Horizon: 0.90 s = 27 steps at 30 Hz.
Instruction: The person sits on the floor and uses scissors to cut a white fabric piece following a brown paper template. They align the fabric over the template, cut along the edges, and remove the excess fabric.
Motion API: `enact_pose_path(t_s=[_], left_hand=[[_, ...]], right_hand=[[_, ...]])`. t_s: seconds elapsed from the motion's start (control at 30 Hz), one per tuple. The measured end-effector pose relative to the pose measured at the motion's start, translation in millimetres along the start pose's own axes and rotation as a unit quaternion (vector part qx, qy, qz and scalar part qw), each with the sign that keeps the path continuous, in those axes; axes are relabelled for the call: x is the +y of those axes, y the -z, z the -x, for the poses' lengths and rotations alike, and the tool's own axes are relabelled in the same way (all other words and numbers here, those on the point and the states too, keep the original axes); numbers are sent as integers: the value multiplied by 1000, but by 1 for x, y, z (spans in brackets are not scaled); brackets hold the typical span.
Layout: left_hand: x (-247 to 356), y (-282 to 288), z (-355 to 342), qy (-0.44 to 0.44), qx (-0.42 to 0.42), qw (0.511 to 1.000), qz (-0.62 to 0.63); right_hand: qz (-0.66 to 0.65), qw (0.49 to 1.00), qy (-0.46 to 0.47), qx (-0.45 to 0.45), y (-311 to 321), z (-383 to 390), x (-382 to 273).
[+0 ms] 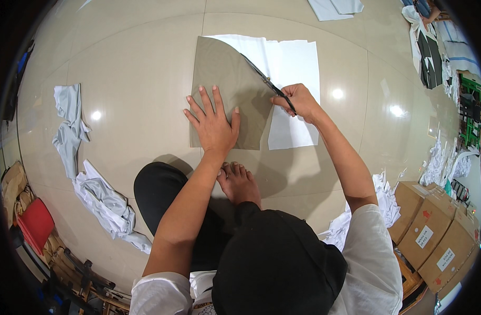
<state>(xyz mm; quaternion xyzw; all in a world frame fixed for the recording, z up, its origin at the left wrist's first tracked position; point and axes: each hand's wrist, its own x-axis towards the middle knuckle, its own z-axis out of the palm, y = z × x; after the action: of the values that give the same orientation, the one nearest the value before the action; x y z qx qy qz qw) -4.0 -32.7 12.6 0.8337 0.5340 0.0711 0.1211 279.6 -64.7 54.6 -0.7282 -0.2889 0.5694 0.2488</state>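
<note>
A grey-brown flat piece (227,68) with a curved right edge lies on the floor, against or over a white sheet of cloth or paper (298,63); I cannot tell which material. My left hand (215,122) rests flat on the brown piece, fingers spread. Black scissors (262,75) lie along the border between brown and white, blades pointing to the far left. My right hand (299,102) has its fingers closed around their handles. At the near side, a narrow gap of floor parts the two pieces.
My bare foot (240,184) and black-clad knee (159,189) are close to the near edge. Crumpled pale cloth (106,205) lies at left, white scraps (384,202) at right. Cardboard boxes (429,231) stand near right. Another white piece (335,8) lies far off.
</note>
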Motion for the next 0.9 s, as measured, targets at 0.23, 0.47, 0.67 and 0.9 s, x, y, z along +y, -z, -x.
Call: enact_pose_path(t_s=[0.23,0.47,0.67,0.9], left_hand=[[-2,0,0,2,1,1000,-4],[-2,-3,0,6,-7,1000,-6],[-2,-2,0,4,-6,1000,-11],[-2,-1,0,3,-5,1000,-10]], right_hand=[[0,1000,-14,-6,2,-2,-15],[5,1000,-11,-13,2,-9,-22],[4,1000,-10,-7,0,-11,-22],[12,1000,-1,-10,0,-11,-22]])
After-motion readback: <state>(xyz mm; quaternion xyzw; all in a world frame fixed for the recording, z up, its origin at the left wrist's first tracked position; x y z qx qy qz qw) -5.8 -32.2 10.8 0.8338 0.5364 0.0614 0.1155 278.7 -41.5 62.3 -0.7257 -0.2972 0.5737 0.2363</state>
